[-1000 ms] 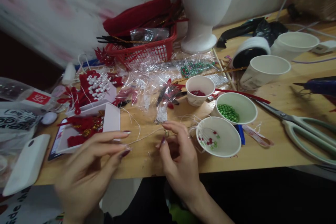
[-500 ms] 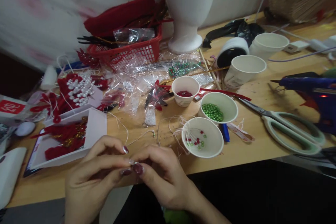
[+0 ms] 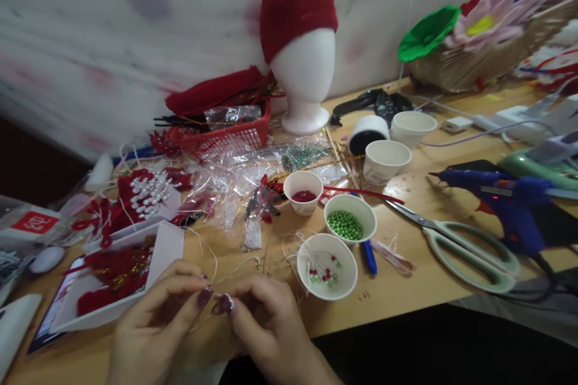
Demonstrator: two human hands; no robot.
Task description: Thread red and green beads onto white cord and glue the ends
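My left hand [image 3: 156, 319] is closed in a pinch, thumb against fingertips, at the table's front edge. Facing it, my right hand [image 3: 266, 322] pinches too, and the fingertips of both almost meet. A thin pale thread [image 3: 232, 271] runs from small beads on the table to the fingertips; finer detail between them is too small to make out. To the right of my right hand stands a paper cup [image 3: 304, 280] with red and green beaded threads. Behind it are a cup [image 3: 371, 216] of green beads [image 3: 344, 225] and a cup [image 3: 303, 183] of red beads [image 3: 304, 196].
Scissors [image 3: 469, 252] and a blue glue gun [image 3: 501, 189] with a lit red light lie to the right. A white box [image 3: 169, 258] of red pieces stands left. Behind are plastic packets [image 3: 226, 180], a red basket [image 3: 235, 135] and a white head form [image 3: 304, 72] in a red cap.
The view has tilted up, so the head form's red cap and the flowers at the back right now show. My fingertips have drawn slightly apart, both hands still pinching.
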